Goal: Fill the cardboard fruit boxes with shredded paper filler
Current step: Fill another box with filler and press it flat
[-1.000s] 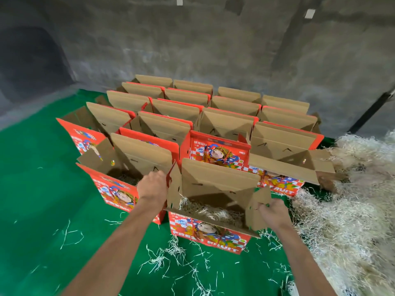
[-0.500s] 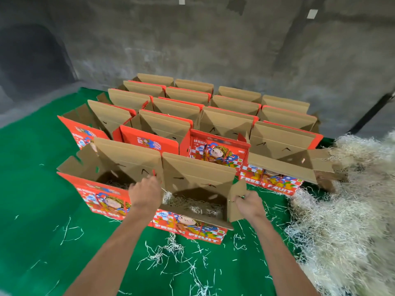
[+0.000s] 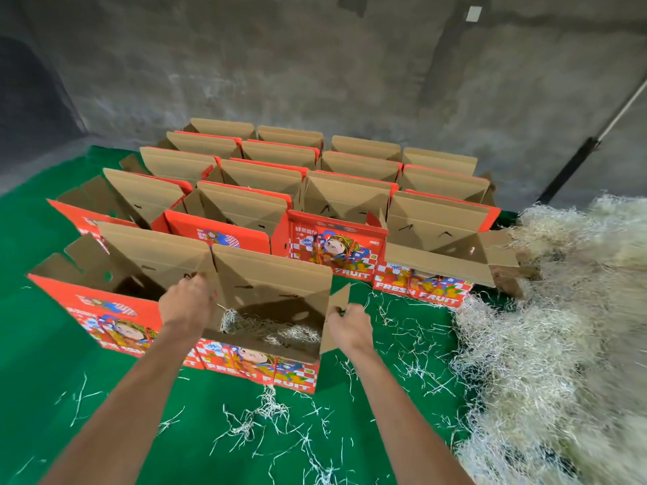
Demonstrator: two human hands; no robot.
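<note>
A red printed fruit box [image 3: 259, 367] stands open on the green mat right in front of me, with pale shredded paper [image 3: 276, 332] lying in its bottom. My left hand [image 3: 187, 302] grips the box's left side flap. My right hand [image 3: 346, 329] pinches the small right side flap. Touching its left side is another open red box [image 3: 105, 311], its inside dark. A large heap of shredded paper filler [image 3: 560, 344] fills the right side of the view.
Several rows of open red-and-brown boxes [image 3: 336, 201] stand behind, up to a grey concrete wall [image 3: 315, 64]. One box at the right [image 3: 430, 267] has a flap folded forward. Loose paper strands [image 3: 266, 421] litter the green mat [image 3: 35, 397]. A dark pole [image 3: 574, 166] leans at the far right.
Both hands have shifted the filled box leftward until it stands against the neighbouring box. The grips on the flaps stay the same.
</note>
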